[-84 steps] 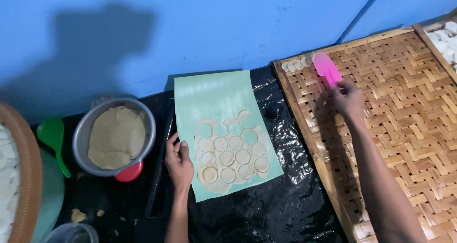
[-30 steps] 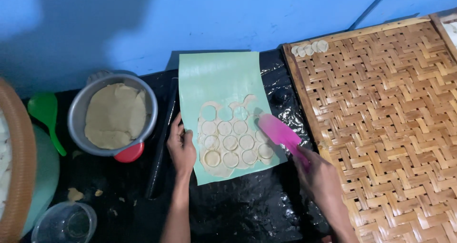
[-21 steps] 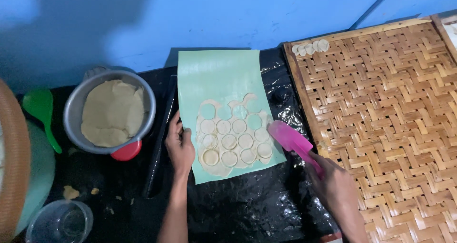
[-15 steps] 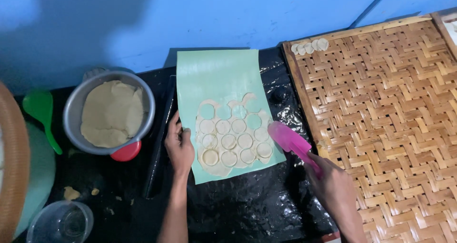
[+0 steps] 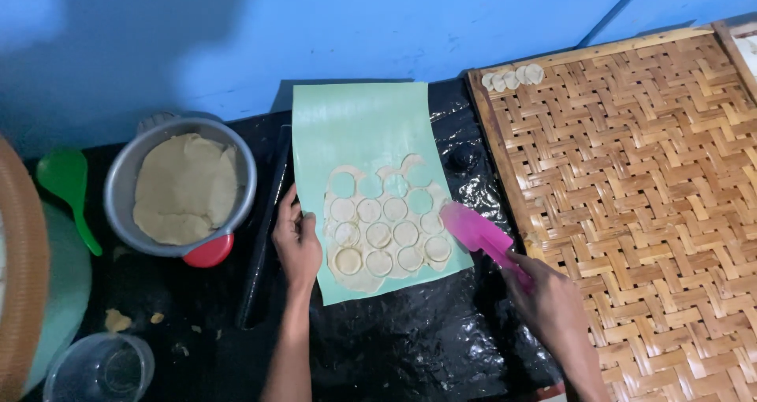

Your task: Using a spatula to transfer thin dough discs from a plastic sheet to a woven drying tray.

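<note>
The woven tray [image 5: 631, 213] fills my right side, set just beside the work so cut pieces travel a short way; a few discs [image 5: 512, 78] sit at its far corner. Black plastic [image 5: 410, 347] covers the table, likely to keep it clean. On it lies the green mat [image 5: 359, 122], carrying the dough sheet [image 5: 382, 228], cut into rounds. A metal bowl [image 5: 185, 189] of spare dough waits near on the left. My left hand [image 5: 297, 244] pinches the mat's edge, pinning it flat. My right hand [image 5: 552, 303] is closed around the pink scraper [image 5: 477, 232], blade touching the mat's right edge.
</note>
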